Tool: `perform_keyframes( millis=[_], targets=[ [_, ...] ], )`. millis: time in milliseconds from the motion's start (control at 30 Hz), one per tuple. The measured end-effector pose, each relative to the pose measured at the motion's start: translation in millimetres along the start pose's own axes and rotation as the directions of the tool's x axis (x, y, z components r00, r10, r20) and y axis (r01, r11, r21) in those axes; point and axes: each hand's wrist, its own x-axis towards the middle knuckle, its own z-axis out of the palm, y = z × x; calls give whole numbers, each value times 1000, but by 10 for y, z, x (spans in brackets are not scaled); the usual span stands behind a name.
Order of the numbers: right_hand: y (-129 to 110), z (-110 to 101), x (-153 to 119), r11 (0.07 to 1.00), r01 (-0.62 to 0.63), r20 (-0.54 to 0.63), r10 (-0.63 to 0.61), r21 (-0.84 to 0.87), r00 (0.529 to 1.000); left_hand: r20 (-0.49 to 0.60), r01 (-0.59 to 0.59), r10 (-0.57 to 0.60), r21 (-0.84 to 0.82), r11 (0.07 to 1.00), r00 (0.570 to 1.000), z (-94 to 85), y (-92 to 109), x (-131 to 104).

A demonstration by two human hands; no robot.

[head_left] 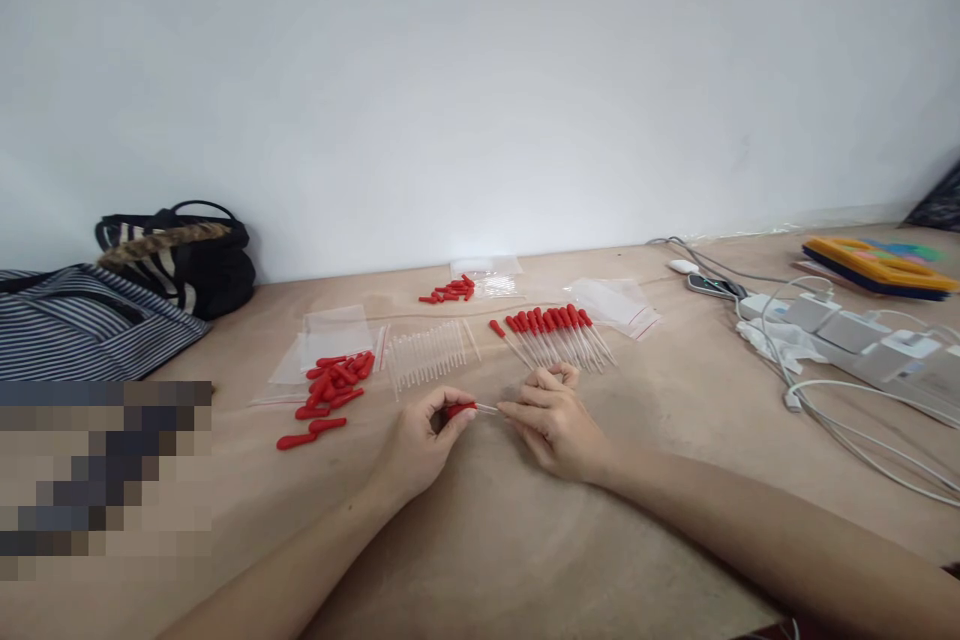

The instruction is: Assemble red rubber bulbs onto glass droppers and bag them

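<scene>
My left hand [424,435] is closed around a red rubber dropper bulb [460,410]. From the bulb's right end, a thin clear tube [486,408] reaches toward my right hand [555,425], whose thumb and fingertips pinch its far end. How deep the tube sits in the bulb is hidden by my fingers. Just beyond my right hand lies a row of red-topped droppers [555,325]. Loose clear tubes [427,355] are laid side by side past my left hand. A pile of red bulbs [334,385] is to the left.
Plastic zip bags [337,335] lie by the bulb pile, with another bag [615,305] at back right. Farther back are more red bulbs [450,290] and tubes [499,284]. Chargers with cables [847,325] occupy the right; a striped bag [97,320] stands left.
</scene>
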Motion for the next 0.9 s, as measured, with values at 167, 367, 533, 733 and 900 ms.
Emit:
perform_keyframes(
  millis=[167,367,533,733,900],
  targets=[
    [64,-7,3,998,58,21,-58,-22,998,36,-2,3,-35,999,999,-1,-9,-3],
    [117,-6,-1,993,109,25,-108,-35,994,90,-5,7,-19,1000,996,5,-14,-12],
    [104,1,8,993,107,36,-105,-54,994,84,-22,21,6,1000,996,31,-36,-31],
    [51,19,44,997,78,47,-77,-12,996,90,-64,59,44,997,994,26,19,-31],
    [26,47,49,997,70,16,-71,42,997,106,-113,104,92,989,989,21,42,-28]
  ],
)
